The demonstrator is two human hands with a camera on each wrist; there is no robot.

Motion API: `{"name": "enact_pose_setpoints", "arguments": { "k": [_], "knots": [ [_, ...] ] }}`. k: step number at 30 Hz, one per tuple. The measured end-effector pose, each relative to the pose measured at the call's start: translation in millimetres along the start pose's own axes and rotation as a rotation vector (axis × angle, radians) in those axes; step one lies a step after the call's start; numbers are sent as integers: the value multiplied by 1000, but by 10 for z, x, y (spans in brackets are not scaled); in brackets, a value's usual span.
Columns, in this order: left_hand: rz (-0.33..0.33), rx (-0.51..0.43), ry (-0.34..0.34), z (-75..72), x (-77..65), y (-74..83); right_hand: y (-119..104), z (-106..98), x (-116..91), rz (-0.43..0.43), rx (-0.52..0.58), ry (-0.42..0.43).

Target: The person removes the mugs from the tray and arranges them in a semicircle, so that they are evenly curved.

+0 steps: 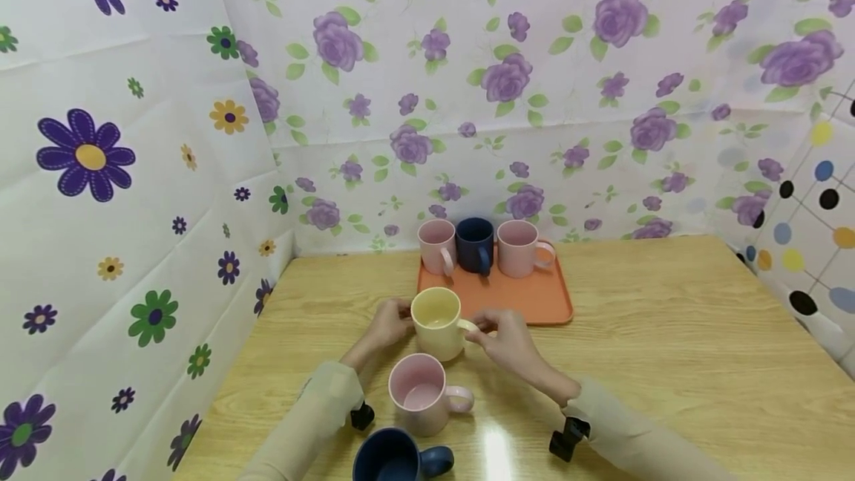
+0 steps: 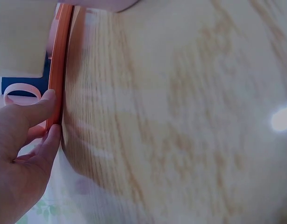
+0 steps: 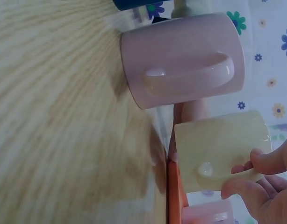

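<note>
My right hand [image 1: 513, 341] pinches the handle of a yellow mug [image 1: 437, 341] between thumb and fingers. In the right wrist view the mug is upright, raised above the table at the front edge of an orange tray [image 1: 528, 301]. My left hand [image 1: 387, 325] is just left of the mug; in the left wrist view its thumb and fingers hold the tray's edge. Along the tray's back stand a pink mug [image 1: 434, 247], a dark blue mug [image 1: 474, 247] and another pink mug [image 1: 516, 251].
In front of the yellow mug, a pink mug [image 1: 419, 399] stands on the wooden table [image 1: 668, 332], its handle to the right. Nearer still is a dark blue mug [image 1: 387, 459], cut by the frame's lower edge. Flowered cloth [image 1: 414, 43] hangs behind the table.
</note>
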State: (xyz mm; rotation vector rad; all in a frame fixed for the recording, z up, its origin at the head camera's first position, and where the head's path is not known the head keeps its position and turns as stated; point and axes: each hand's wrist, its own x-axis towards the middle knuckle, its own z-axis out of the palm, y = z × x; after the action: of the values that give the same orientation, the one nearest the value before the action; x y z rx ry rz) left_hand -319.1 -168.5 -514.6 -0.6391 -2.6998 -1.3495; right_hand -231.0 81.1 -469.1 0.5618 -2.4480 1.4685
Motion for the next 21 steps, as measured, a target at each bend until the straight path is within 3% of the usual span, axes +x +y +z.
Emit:
{"name": "enact_pose_setpoints", "arguments": {
  "k": [9, 21],
  "knots": [
    [-17, -12, -14, 17, -12, -17, 59, -24, -120, -3, -24, -36],
    [-20, -16, -13, -1, -7, -1, 148, -96, -209, 92, -13, -127]
  ]
}}
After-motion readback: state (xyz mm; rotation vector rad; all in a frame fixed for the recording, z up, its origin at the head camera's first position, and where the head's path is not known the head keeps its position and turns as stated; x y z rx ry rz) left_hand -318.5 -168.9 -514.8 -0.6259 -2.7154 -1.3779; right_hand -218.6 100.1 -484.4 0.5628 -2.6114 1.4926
